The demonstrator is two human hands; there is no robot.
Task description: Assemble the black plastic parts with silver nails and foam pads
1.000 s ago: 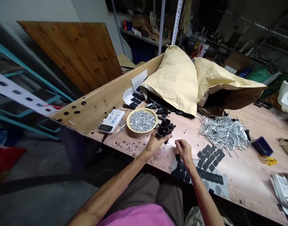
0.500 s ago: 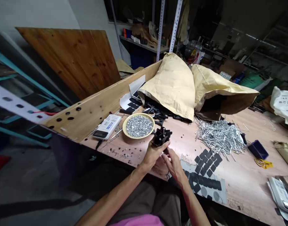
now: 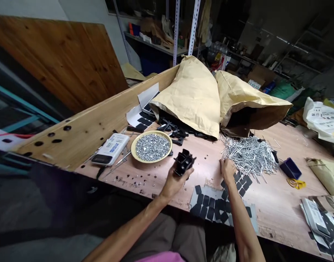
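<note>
My left hand (image 3: pixel 174 183) is wrapped round a black plastic part (image 3: pixel 184 162) with several upright fins or prongs, held above the table's front edge. Farther right, my right hand (image 3: pixel 228 170) rests at the left edge of a heap of thin metal rods (image 3: pixel 251 154). Its fingers are bent together, and anything between them is too small to tell. Below the right forearm, dark rounded pads (image 3: pixel 210 207) lie on a grey sheet (image 3: pixel 194 198). A yellow bowl (image 3: pixel 132 151) full of small shiny metal pieces stands left of the black part.
A white digital device (image 3: pixel 112 147) lies left of the bowl. Two large paper sacks (image 3: pixel 194 94) lie behind, with black plastic parts (image 3: pixel 174 131) at one mouth. To the right are a dark blue box (image 3: pixel 291 168) and yellow bands (image 3: pixel 296 183). A wooden board (image 3: pixel 101 105) edges the table.
My right hand has left the black part and moved right to the metal rods. My left hand still holds the part, now tilted differently. The camera view has shifted right.
</note>
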